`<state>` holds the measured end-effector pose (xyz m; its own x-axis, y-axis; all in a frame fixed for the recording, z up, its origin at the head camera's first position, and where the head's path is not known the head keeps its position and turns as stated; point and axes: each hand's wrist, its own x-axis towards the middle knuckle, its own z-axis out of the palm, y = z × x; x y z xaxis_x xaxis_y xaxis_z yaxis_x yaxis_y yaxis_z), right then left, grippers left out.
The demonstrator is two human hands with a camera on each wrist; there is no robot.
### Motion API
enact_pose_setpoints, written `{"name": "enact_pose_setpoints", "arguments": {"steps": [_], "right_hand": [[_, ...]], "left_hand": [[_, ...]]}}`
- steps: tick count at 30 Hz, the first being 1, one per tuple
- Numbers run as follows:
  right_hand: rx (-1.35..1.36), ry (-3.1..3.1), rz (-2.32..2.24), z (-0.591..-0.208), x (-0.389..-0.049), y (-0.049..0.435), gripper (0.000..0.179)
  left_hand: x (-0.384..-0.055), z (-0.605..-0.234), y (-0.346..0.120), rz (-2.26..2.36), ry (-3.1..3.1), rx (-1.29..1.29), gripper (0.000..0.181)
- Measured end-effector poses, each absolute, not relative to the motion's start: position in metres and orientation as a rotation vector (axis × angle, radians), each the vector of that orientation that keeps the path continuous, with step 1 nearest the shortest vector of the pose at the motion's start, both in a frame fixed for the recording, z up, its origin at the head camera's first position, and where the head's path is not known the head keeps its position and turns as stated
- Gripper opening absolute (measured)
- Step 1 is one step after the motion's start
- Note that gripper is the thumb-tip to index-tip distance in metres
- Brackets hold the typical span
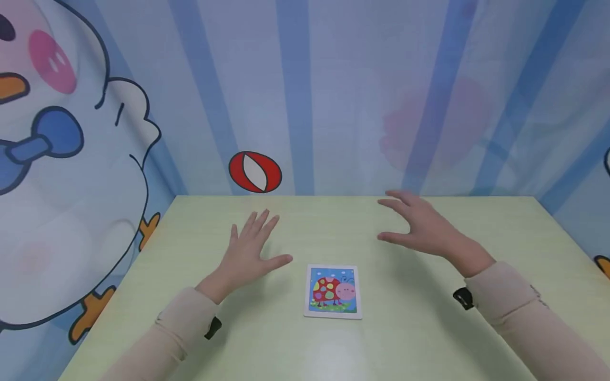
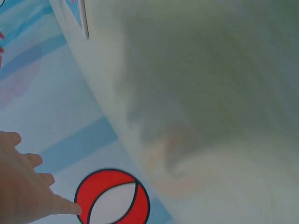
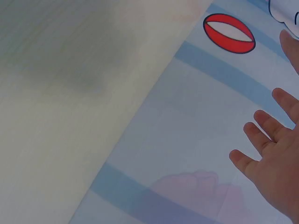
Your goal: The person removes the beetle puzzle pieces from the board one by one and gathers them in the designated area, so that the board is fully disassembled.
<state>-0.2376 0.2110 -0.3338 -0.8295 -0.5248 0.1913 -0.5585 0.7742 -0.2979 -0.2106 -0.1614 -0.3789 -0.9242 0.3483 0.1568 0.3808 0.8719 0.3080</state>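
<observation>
A small flat picture puzzle or card [image 1: 332, 292] with a white border lies on the pale table, showing a red spotted ladybug under a blue sky. My left hand [image 1: 249, 255] hovers to the left of it, palm down with fingers spread. To its right and farther back, my right hand [image 1: 421, 225] is raised over the table, thumb apart from the fingers. Neither hand holds anything. In the left wrist view only an edge of the picture [image 2: 84, 18] shows at the top. Spread fingers of the right hand [image 3: 275, 154] appear in the right wrist view.
The light yellow-green table [image 1: 329, 227] ends at a blue striped curtain [image 1: 343, 95] behind it. Printed on that backdrop are a red and white ball [image 1: 236, 170] and a large white cartoon bird [image 1: 71, 211] on the left. Dark straps [image 1: 463, 298] stick out beneath both sleeves.
</observation>
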Motion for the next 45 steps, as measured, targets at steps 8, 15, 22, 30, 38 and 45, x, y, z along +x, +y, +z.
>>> {"name": "enact_pose_setpoints", "arguments": {"steps": [8, 15, 22, 30, 38, 45], "right_hand": [[1.017, -2.854, 0.725, -0.360, -0.227, 0.151, 0.065], [1.131, -2.882, 0.754, -0.381, -0.231, 0.127, 0.057], [1.149, -2.972, 0.804, -0.398, -0.233, 0.109, 0.053], [1.179, -3.052, 0.876, -0.410, -0.235, 0.094, 0.048], [1.114, -3.147, 0.922, -0.415, -0.235, 0.085, 0.044], [1.087, -3.161, 0.893, -0.415, -0.236, 0.081, 0.040]], "left_hand": [[-0.192, -0.404, -0.136, -0.673, -3.041, -0.628, 0.091], [-0.191, -0.412, -0.134, -0.676, -3.164, -0.624, 0.091], [-0.189, -0.420, -0.128, -0.661, -3.242, -0.651, 0.089], [-0.187, -0.423, -0.122, -0.623, -3.287, -0.691, 0.088], [-0.189, -0.427, -0.118, -0.568, -3.299, -0.714, 0.085], [-0.190, -0.426, -0.116, -0.497, -3.320, -0.715, 0.084]]}}
